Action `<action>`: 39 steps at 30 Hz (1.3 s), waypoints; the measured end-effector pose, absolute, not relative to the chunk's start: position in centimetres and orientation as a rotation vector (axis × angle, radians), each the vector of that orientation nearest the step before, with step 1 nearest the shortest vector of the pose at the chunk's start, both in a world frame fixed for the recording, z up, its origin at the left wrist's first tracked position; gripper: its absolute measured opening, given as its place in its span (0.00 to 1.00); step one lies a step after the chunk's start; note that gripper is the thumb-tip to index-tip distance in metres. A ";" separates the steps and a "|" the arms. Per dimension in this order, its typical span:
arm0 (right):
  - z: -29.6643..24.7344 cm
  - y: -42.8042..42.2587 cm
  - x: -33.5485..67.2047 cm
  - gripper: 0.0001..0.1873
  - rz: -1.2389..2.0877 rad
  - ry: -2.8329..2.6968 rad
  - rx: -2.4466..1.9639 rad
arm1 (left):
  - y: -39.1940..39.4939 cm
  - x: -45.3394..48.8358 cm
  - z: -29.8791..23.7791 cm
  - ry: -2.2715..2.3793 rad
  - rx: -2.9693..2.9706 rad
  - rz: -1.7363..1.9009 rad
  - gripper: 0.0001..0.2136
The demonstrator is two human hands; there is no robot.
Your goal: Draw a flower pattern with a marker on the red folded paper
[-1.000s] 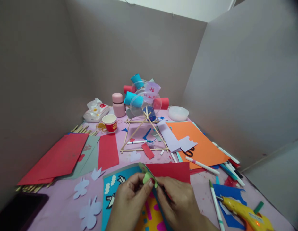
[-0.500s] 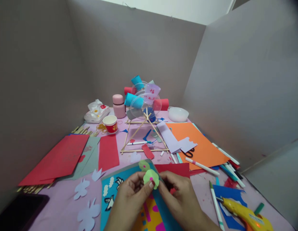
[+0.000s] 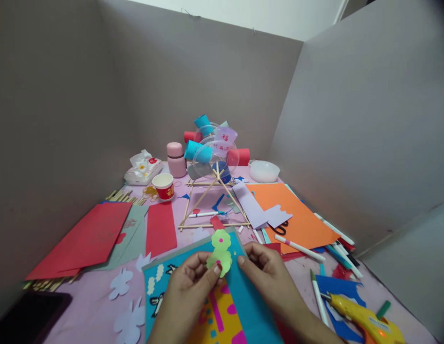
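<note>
Before me is a blue collage sheet [image 3: 254, 296] with birds, clouds and an orange area with pink shapes. Two light-green paper flowers with pink centres lie over its upper part. My left hand [image 3: 193, 286] pinches the lower flower [image 3: 224, 262], its thumb over the pink centre; the upper flower [image 3: 221, 239] sits just above, touching or overlapping it. My right hand [image 3: 268, 279] grips the sheet's right edge, thumb on the front and fingers curled behind.
Behind stands a stick frame [image 3: 216, 225] carrying a wheel with coloured cups [image 3: 198, 152]. A yellow glue gun [image 3: 361, 315] and markers [image 3: 318, 296] lie right, near orange paper [image 3: 297, 210]. Red sheets [image 3: 85, 234], white cutouts [image 3: 129, 321] and a phone [image 3: 31, 315] are left.
The lower flower has shifted down and left with my left hand, uncovering the upper flower. My right hand has moved away from the flower to the sheet's edge.
</note>
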State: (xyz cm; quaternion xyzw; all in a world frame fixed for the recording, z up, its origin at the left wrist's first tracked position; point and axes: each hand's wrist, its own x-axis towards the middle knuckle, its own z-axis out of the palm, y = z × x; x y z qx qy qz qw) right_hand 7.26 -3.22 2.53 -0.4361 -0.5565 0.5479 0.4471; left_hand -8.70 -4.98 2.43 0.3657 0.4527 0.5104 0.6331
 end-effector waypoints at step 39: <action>1.1 -5.6 9.1 0.24 1.659 -1.149 -1.172 | -5.9 -7.0 0.8 1.061 1.121 0.808 0.14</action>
